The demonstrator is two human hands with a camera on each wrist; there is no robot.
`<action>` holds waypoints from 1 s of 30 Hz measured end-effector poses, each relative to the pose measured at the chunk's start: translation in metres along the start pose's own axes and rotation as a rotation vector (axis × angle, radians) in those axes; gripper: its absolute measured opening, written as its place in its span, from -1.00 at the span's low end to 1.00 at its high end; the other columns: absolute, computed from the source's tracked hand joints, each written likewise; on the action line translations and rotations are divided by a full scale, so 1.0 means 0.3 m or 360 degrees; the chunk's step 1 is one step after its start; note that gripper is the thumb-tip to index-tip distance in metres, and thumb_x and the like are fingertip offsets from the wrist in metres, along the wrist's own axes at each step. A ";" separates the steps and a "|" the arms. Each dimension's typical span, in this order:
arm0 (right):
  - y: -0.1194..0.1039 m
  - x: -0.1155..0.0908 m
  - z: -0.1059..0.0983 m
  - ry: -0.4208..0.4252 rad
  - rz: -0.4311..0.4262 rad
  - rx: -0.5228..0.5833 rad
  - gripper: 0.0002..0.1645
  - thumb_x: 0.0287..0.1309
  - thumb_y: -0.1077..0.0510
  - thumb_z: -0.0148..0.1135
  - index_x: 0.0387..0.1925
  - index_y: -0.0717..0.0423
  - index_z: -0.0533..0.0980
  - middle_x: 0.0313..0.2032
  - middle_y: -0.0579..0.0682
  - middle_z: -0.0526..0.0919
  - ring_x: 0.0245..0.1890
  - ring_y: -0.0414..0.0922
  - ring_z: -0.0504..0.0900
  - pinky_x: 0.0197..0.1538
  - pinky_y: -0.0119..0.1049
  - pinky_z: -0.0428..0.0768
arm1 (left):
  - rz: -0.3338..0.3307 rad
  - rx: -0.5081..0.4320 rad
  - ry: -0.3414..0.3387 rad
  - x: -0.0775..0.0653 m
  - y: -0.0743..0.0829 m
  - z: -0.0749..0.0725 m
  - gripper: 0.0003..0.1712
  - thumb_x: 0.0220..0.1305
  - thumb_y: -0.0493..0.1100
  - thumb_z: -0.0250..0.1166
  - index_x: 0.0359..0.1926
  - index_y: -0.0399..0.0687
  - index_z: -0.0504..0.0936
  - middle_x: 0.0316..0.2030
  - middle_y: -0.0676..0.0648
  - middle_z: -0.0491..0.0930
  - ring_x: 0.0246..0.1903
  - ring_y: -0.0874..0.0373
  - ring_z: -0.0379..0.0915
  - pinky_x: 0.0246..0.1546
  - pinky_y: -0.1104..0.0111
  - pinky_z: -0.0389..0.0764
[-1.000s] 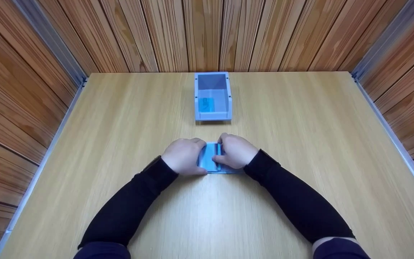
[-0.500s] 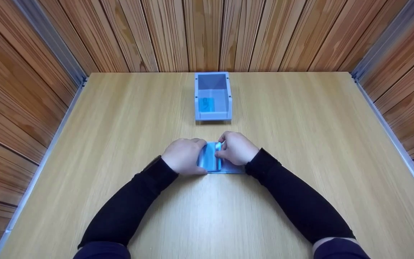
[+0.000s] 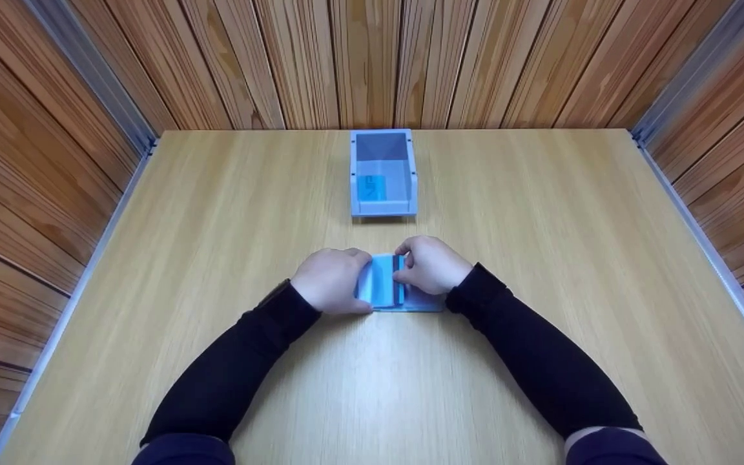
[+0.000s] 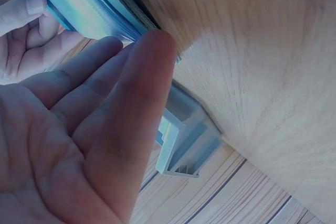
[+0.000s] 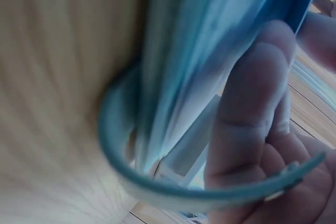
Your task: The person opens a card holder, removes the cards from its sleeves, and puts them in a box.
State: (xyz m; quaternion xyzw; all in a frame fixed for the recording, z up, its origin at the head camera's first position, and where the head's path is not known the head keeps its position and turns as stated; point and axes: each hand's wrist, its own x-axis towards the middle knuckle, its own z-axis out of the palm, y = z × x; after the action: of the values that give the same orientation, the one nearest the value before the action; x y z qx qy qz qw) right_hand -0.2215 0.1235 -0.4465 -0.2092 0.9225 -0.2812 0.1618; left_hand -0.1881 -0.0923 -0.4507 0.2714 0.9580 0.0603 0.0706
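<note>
A blue folding card holder point(image 3: 382, 282) with glossy leaves lies open on the table. My left hand point(image 3: 332, 281) holds its left end, thumb at the near corner and fingers at the far one. In the left wrist view, those fingertips meet the edge of the stacked leaves point(image 4: 100, 6). My right hand point(image 3: 433, 266) pinches a raised blue leaf point(image 3: 400, 284) between thumb and fingers, over the middle of the holder. The flat right cover point(image 3: 423, 301) shows partly under that hand. A curved strap point(image 5: 210, 196) with a metal snap stands out from the holder in the right wrist view.
Beyond the hands, a blue-grey open bin point(image 3: 383, 210) stands near the back of the wooden table point(image 3: 249, 194). Inside it lies a small blue card-like piece point(image 3: 371, 188) with dark markings. Wood-plank walls point(image 3: 372, 64) enclose the back and sides.
My right hand has shifted slightly right, its thumb drawing back off the leaves and pinching at the raised edge. My left hand and the bin stay put.
</note>
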 end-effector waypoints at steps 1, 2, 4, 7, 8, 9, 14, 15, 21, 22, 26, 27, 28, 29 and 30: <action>0.002 -0.001 -0.004 0.0002 0.0002 0.0010 -0.50 0.07 0.11 0.35 0.02 0.30 0.53 -0.52 -0.10 0.56 -0.55 -0.23 0.50 -0.40 -0.35 0.45 | -0.0003 0.0001 -0.0003 0.000 0.000 0.000 0.01 -0.10 0.38 0.44 0.25 -0.15 0.46 0.09 -0.11 0.61 -0.04 0.00 0.58 0.02 0.13 0.56; 0.005 -0.003 -0.008 0.0002 0.0005 0.0014 -0.51 0.06 0.12 0.35 0.01 0.29 0.53 -0.52 -0.10 0.57 -0.55 -0.23 0.50 -0.41 -0.34 0.45 | -0.0006 0.0002 -0.0007 0.000 0.001 -0.001 0.00 -0.10 0.38 0.43 0.25 -0.14 0.47 0.10 -0.10 0.61 -0.03 0.00 0.58 0.02 0.13 0.56; 0.012 -0.006 -0.018 0.0005 0.0011 0.0012 -0.52 0.04 0.13 0.33 0.01 0.27 0.53 -0.52 -0.10 0.57 -0.55 -0.22 0.50 -0.41 -0.34 0.45 | -0.0011 0.0000 -0.0009 0.000 0.001 -0.001 -0.02 -0.10 0.38 0.43 0.24 -0.14 0.48 0.09 -0.09 0.61 -0.05 0.00 0.58 0.00 0.12 0.56; 0.024 -0.011 -0.037 0.0006 0.0035 0.0017 -0.54 0.02 0.17 0.29 0.00 0.24 0.52 -0.52 -0.10 0.55 -0.54 -0.21 0.49 -0.41 -0.33 0.45 | -0.0024 0.0007 -0.0019 0.001 0.002 -0.002 -0.02 -0.10 0.38 0.43 0.23 -0.13 0.48 0.09 -0.08 0.61 -0.02 0.01 0.58 0.02 0.13 0.56; 0.028 -0.013 -0.045 0.0006 0.0044 0.0020 -0.55 0.01 0.18 0.28 -0.01 0.22 0.51 -0.51 -0.09 0.54 -0.53 -0.20 0.49 -0.41 -0.33 0.45 | -0.0025 0.0007 -0.0020 0.002 0.002 -0.002 -0.02 -0.10 0.38 0.43 0.23 -0.13 0.48 0.08 -0.08 0.61 -0.02 0.01 0.58 0.02 0.13 0.55; 0.031 -0.014 -0.052 0.0006 0.0059 0.0026 -0.56 0.02 0.19 0.28 0.00 0.20 0.50 -0.50 -0.09 0.53 -0.53 -0.18 0.49 -0.41 -0.32 0.45 | -0.0025 0.0007 -0.0020 0.002 0.003 -0.002 -0.02 -0.10 0.38 0.43 0.23 -0.13 0.49 0.08 -0.08 0.61 -0.01 0.01 0.58 0.03 0.13 0.55; 0.044 -0.022 -0.092 0.0050 0.0122 0.0056 -0.56 0.00 0.26 0.24 -0.01 0.12 0.43 -0.44 -0.02 0.48 -0.53 -0.11 0.47 -0.45 -0.29 0.43 | -0.0014 0.0032 -0.0033 0.002 0.007 -0.002 -0.01 -0.10 0.39 0.42 0.23 -0.15 0.48 0.11 -0.09 0.59 0.00 0.01 0.57 0.03 0.13 0.55; 0.047 -0.023 -0.100 0.0061 0.0141 0.0061 -0.56 0.00 0.27 0.23 -0.01 0.11 0.42 -0.43 0.00 0.47 -0.54 -0.10 0.47 -0.47 -0.28 0.42 | -0.0012 0.0037 -0.0034 0.001 0.008 -0.002 0.00 -0.11 0.39 0.42 0.23 -0.16 0.48 0.12 -0.10 0.58 0.00 0.00 0.57 0.03 0.12 0.56; 0.063 -0.029 -0.136 0.0095 0.0258 0.0126 -0.59 0.05 0.29 0.16 -0.01 0.08 0.39 -0.32 0.05 0.44 -0.53 -0.09 0.42 -0.50 -0.30 0.40 | -0.0002 0.0043 -0.0010 -0.002 0.009 -0.001 0.04 -0.16 0.39 0.45 0.23 -0.18 0.48 0.18 -0.14 0.52 0.01 -0.04 0.56 0.03 0.11 0.57; 0.064 -0.030 -0.140 0.0100 0.0275 0.0134 -0.60 0.06 0.29 0.15 -0.01 0.07 0.38 -0.31 0.05 0.45 -0.52 -0.08 0.43 -0.49 -0.30 0.41 | 0.0002 0.0042 0.0000 -0.003 0.008 0.000 0.04 -0.17 0.38 0.46 0.23 -0.19 0.48 0.19 -0.14 0.52 0.01 -0.04 0.57 0.03 0.10 0.57; 0.070 -0.034 -0.154 0.0131 0.0323 0.0154 -0.62 0.11 0.29 0.12 -0.01 0.06 0.35 -0.26 0.07 0.49 -0.43 -0.04 0.49 -0.44 -0.30 0.47 | 0.0021 0.0043 0.0028 -0.004 0.006 0.003 0.04 -0.19 0.37 0.48 0.22 -0.20 0.50 0.20 -0.15 0.51 0.01 -0.05 0.57 0.01 0.11 0.58; 0.072 -0.034 -0.157 0.0144 0.0334 0.0155 -0.62 0.12 0.29 0.12 0.00 0.05 0.35 -0.25 0.07 0.49 -0.41 -0.04 0.50 -0.43 -0.29 0.49 | 0.0024 0.0043 0.0030 -0.004 0.005 0.004 0.04 -0.19 0.37 0.48 0.22 -0.20 0.49 0.21 -0.16 0.51 0.03 -0.05 0.57 0.02 0.11 0.58; 0.073 -0.035 -0.160 0.0157 0.0340 0.0155 -0.61 0.13 0.29 0.11 0.02 0.04 0.34 -0.24 0.08 0.49 -0.40 -0.03 0.51 -0.42 -0.29 0.49 | 0.0027 0.0045 0.0030 -0.004 0.005 0.004 0.04 -0.19 0.37 0.48 0.22 -0.20 0.49 0.21 -0.16 0.51 0.04 -0.05 0.56 0.03 0.11 0.57; 0.074 -0.036 -0.164 0.0169 0.0345 0.0160 -0.60 0.15 0.28 0.10 0.04 0.04 0.33 -0.23 0.09 0.49 -0.40 -0.02 0.52 -0.43 -0.28 0.50 | 0.0029 0.0048 0.0028 -0.003 0.005 0.005 0.05 -0.19 0.37 0.48 0.23 -0.20 0.49 0.22 -0.15 0.50 0.06 -0.04 0.55 0.04 0.11 0.57; 0.075 -0.037 -0.167 0.0183 0.0345 0.0160 -0.60 0.16 0.28 0.09 0.05 0.03 0.32 -0.23 0.10 0.49 -0.41 -0.01 0.52 -0.44 -0.28 0.50 | 0.0030 0.0050 0.0025 -0.003 0.005 0.005 0.05 -0.18 0.37 0.48 0.24 -0.20 0.48 0.23 -0.15 0.50 0.08 -0.04 0.54 0.06 0.11 0.56</action>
State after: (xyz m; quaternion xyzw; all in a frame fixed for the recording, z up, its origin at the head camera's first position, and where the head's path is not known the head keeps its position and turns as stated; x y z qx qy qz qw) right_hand -0.2393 0.1682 -0.4182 -0.0833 0.9322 -0.3196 0.1483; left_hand -0.1864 -0.0914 -0.4519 0.2811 0.9567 0.0480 0.0582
